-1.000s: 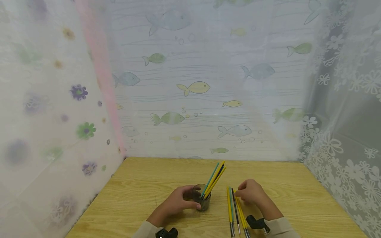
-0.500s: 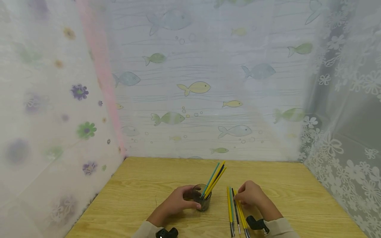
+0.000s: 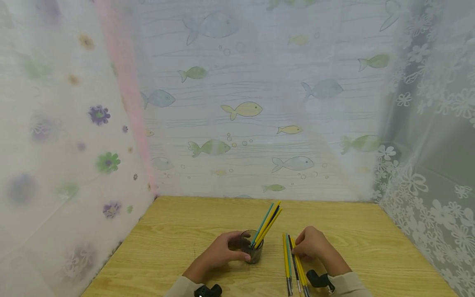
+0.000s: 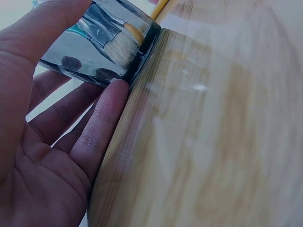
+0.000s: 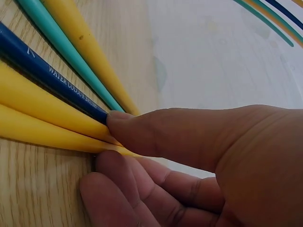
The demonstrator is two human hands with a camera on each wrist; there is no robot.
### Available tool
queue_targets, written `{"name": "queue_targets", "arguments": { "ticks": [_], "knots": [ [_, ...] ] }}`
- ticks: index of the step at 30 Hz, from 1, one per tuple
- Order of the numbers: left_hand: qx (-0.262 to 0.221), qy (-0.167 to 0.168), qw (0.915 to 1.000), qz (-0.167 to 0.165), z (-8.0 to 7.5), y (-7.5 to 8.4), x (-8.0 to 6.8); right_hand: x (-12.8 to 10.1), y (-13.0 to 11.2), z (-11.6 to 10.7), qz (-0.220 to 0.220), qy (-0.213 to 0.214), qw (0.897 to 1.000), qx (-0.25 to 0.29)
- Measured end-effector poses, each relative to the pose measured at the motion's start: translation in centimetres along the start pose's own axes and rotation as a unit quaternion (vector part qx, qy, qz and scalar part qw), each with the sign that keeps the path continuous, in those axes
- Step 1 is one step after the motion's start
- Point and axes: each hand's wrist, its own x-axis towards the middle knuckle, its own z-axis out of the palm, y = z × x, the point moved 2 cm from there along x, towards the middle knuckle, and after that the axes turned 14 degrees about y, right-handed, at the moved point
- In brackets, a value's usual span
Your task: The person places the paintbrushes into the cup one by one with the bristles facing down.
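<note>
Right hand (image 3: 311,244), near the counter's (image 3: 178,243) front edge, is pinching the tip of a yellow brush (image 5: 42,135) in the row of loose brushes (image 3: 294,264) lying just right of centre; thumb pressing alongside the blue brush (image 5: 52,75). Left hand (image 3: 219,252) is gripping the glass cup (image 3: 253,247), fingers curled round its wall, brushes standing in the cup (image 3: 266,225) leaning toward the far edge. Lifting one handle cleanly is probably requiring a pinch separating it from its neighbours. Compared with a second ago, the right hand is sitting slightly lower on the row; the cup is remaining unmoved.
</note>
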Motion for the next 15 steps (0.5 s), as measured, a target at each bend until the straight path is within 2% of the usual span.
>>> {"name": "queue_targets", "arguments": {
  "ticks": [15],
  "knots": [
    [-0.005,0.002,1.0,-0.008,0.07,0.34,-0.17,-0.11,0.11,0.28,0.005,0.007,1.0,0.017]
  ]
}}
